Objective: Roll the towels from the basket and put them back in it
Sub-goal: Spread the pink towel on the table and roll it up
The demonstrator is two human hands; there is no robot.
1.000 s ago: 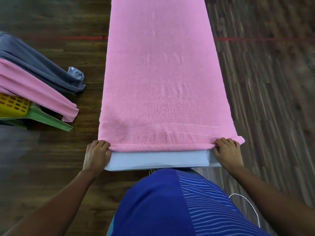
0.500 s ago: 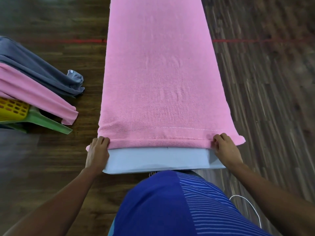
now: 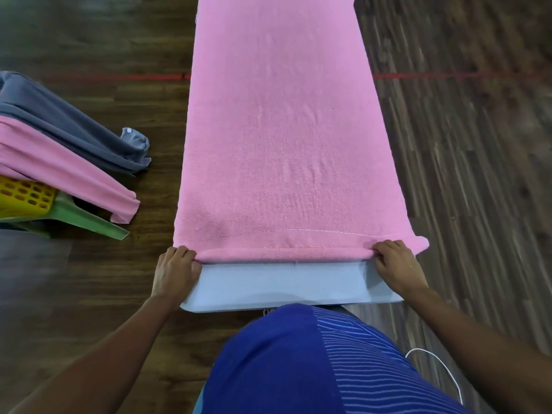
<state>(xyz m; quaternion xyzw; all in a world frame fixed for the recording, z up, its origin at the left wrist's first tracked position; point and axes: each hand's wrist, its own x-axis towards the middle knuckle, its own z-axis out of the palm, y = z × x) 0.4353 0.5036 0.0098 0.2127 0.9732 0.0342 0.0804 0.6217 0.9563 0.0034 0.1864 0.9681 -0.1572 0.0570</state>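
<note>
Newly curled, the pink towel (image 3: 283, 130) hem starts a roll. The left hand (image 3: 174, 273) and right hand (image 3: 397, 267) pinch its ends.

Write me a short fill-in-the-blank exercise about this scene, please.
The left hand and right hand both grip the near edge of a spread ___ towel.
The basket stands to the person's ___.
The top towel draped over the basket is ___.
Missing words: pink; left; grey.
</note>
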